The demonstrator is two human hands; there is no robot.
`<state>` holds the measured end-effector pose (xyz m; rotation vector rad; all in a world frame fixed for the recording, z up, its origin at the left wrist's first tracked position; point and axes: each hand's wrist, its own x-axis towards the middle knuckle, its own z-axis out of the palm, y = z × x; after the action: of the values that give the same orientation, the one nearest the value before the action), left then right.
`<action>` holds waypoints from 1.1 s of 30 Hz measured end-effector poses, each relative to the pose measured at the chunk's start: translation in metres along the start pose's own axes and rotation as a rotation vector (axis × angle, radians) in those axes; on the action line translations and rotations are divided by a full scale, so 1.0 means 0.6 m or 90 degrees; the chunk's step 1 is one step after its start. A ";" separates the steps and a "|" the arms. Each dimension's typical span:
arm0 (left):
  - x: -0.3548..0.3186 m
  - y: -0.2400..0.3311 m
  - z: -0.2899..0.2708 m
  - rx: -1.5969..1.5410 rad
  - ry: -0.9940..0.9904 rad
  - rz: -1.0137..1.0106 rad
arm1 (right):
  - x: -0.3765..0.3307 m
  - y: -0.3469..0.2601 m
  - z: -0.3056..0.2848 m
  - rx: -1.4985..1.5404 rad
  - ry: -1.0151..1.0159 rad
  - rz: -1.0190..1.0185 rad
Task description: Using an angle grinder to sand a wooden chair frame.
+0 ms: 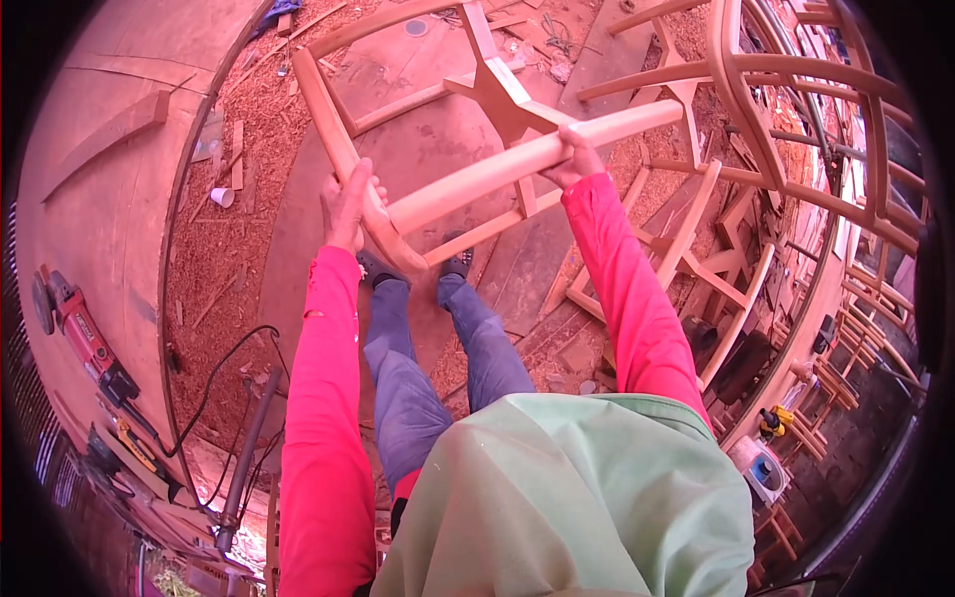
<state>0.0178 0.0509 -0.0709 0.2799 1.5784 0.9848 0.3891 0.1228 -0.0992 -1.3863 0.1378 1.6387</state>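
A pale wooden chair frame [468, 179] is held up in front of me, tilted, with a curved leg on its left and a Y-shaped back piece [509, 92] beyond the near rail. My left hand [348, 204] is wrapped round the curved leg on the left. Around the long near rail, toward its right half, my right hand [574, 159] is closed. The far part of the frame runs out past the top edge of the view.
At left, a workbench [129, 229] carries a red angle grinder [90, 338] and a curved wooden piece [109, 139]. More chair frames [756, 99] stand stacked at right. Wood shavings [214, 269], scraps and a white cup [222, 197] litter the floor. A yellow tool [776, 420] lies at lower right.
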 end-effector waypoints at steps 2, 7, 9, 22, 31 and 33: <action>-0.023 -0.014 0.010 -0.009 0.024 -0.072 | -0.005 0.026 -0.064 0.030 0.004 0.030; -0.028 -0.061 0.026 -0.035 0.051 0.015 | 0.004 0.080 -0.116 0.042 0.015 -0.097; -0.034 -0.044 0.038 -0.025 0.027 0.028 | 0.002 0.075 -0.127 0.083 -0.001 -0.131; 0.196 -0.063 0.003 0.074 -0.071 0.060 | 0.171 0.110 -0.064 0.030 -0.007 -0.051; 0.193 -0.080 -0.022 0.184 -0.082 0.022 | 0.099 0.159 -0.056 -0.145 0.035 -0.062; 0.190 -0.094 -0.010 0.246 -0.051 0.067 | 0.080 0.158 -0.073 -0.166 0.011 -0.052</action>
<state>-0.0005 0.0892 -0.1912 0.6674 1.6873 0.7307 0.3582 0.0719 -0.1973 -1.5805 -0.1269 1.6185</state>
